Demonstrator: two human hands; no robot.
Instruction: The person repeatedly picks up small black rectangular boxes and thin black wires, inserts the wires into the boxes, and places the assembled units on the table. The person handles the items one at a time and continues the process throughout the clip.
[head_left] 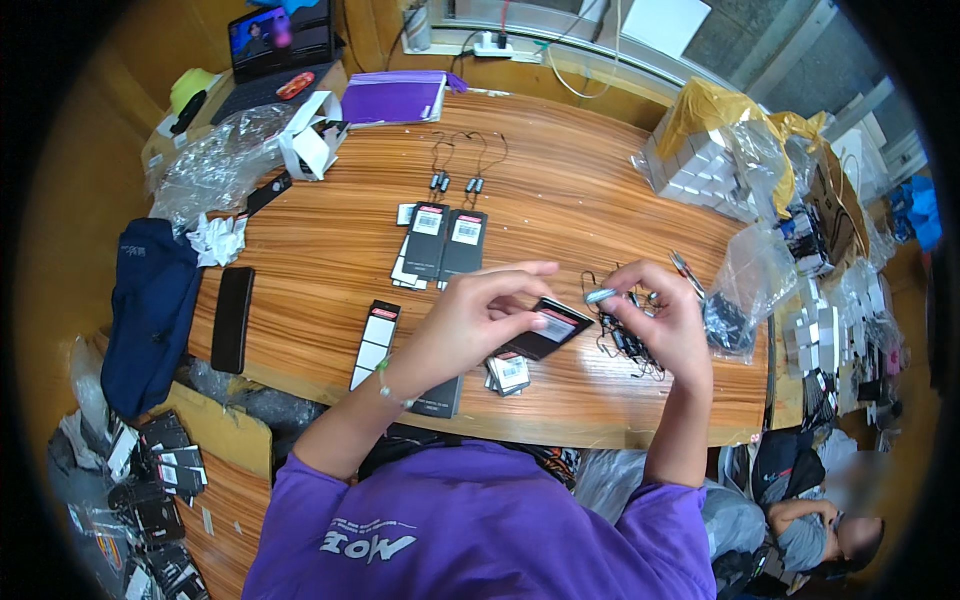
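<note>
My left hand (490,305) is closed, pinching a black hang tag (556,338) with a pale label. Just right of it, my right hand (660,318) grips a small, shiny, pale bluish piece (600,296) between thumb and fingers; its kind is not clear. Below that hand lies a tangle of black tag strings (625,345). Under the held tag sits a small pile of white-labelled tags (510,373). Farther off, two rows of dark hang tags (428,245) lie side by side, with looped black strings (472,185) beyond them. Another tag with white panels (376,345) rests near my left wrist.
At the left are a black phone (232,320), dark blue cloth (150,315) and crumpled white paper (217,240). A laptop (283,45) and purple pouch (393,98) stand at the back. Bagged white boxes (700,160) and a clear bag (745,285) occupy the right. A person sits lower right.
</note>
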